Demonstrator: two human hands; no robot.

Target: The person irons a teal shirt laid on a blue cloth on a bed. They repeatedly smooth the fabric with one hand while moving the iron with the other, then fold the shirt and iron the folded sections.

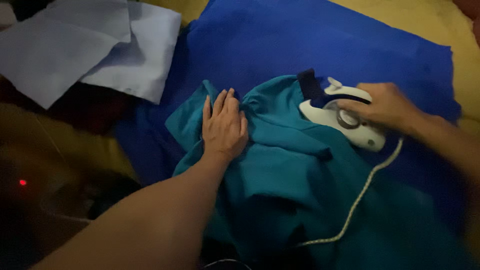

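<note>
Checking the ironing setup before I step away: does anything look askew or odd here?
The teal garment lies bunched and creased on the blue cloth, and the white iron's pale braided cord trails across it. Nothing looks spilled or damaged.

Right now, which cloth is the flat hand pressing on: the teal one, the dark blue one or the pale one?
The teal garment. The left hand lies flat on it; the dark blue cloth lies underneath, the pale cloth off aside.

Dim light — blue cloth (pixel 300 40) over yellow bedding (pixel 440 25).
</note>
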